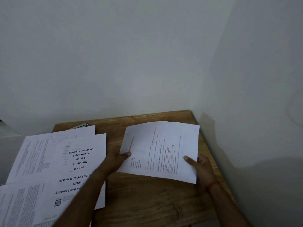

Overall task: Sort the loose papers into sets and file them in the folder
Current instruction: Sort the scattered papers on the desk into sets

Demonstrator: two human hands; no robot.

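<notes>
Wooden table (147, 199) (grainy): both hands pinch curved sheet (159, 151)

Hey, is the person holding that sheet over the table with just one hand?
No, the left hand pinches one edge of the sheet and the right hand pinches the opposite edge, thumbs on top.

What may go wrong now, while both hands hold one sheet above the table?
1. The left hand and right hand pinch the sheet only at its edges, and it bows; it may crease or slip.
2. The left forearm lies over the pile of papers; pulling it back may drag them out of order.
</notes>
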